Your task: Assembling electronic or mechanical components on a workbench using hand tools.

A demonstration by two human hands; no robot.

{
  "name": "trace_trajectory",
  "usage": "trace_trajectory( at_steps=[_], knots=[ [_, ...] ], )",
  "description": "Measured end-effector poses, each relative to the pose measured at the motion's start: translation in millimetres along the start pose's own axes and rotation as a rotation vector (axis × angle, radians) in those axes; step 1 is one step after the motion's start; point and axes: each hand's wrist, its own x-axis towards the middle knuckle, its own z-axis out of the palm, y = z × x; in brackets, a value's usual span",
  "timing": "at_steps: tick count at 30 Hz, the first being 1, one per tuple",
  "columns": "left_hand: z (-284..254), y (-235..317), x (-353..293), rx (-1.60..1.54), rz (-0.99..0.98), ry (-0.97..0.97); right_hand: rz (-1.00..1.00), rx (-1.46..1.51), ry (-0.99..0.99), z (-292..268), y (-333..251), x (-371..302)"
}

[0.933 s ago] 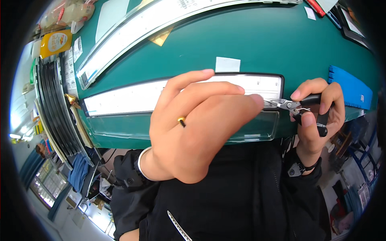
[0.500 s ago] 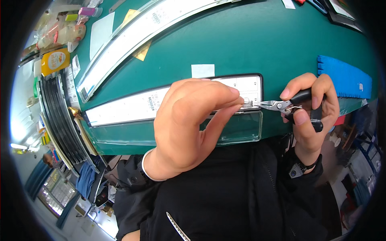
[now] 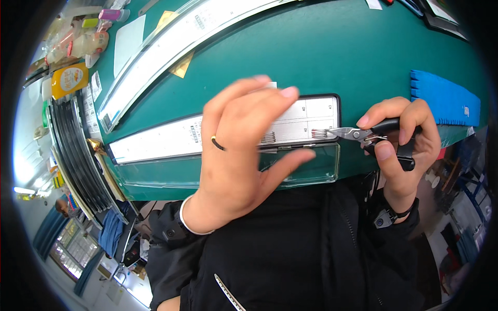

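Observation:
My right hand point(image 3: 407, 137) is closed around the handles of small pliers point(image 3: 353, 133) with black grips and a narrow metal nose. The nose tip touches or lies beside a small row of thin, curved wire-like pieces point(image 3: 319, 133) at the right end of a long white-lined case point(image 3: 155, 136). My left hand point(image 3: 233, 150) is over the middle of the case, thumb and fingers apart, nothing held, its fingertips smeared by motion. Partly behind it, a second row of wire-like pieces point(image 3: 268, 137) shows. The case's transparent lid point(image 3: 316, 165) lies folded open toward me.
A second long transparent case point(image 3: 155, 72) lies diagonally across the green table point(image 3: 332, 57). Blue notched sheet point(image 3: 446, 101) is at the right. Bottles and bags, with a yellow pack point(image 3: 70, 80), crowd the far left, above a stack of black-edged cases point(image 3: 75, 155).
My left hand has spread its fingers and drawn away from the row by the pliers, where its fingertips were pinched together. The pliers have barely moved.

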Motion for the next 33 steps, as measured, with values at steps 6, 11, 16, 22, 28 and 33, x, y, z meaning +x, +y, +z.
trace_trajectory(
  at_steps=[6,11,16,22,28,33],
  knots=[
    [-17,5,-11,0.607,0.042,-0.437,-0.123,-0.217,-0.152,-13,-1,9],
    [-14,2,-13,0.668,0.059,-0.449,-0.028,-0.3,-0.214,-13,-7,7],
    [-13,3,-9,0.686,0.059,-0.483,-0.02,-0.306,-0.182,-11,-7,5],
    [-11,1,-12,0.623,0.045,-0.429,-0.049,-0.299,-0.196,-11,-5,7],
    [-13,3,-10,0.648,0.037,-0.459,-0.047,-0.31,-0.188,-11,-4,7],
    [-13,3,-12,0.648,0.05,-0.459,-0.08,-0.325,-0.197,-11,-3,6]
  ],
)
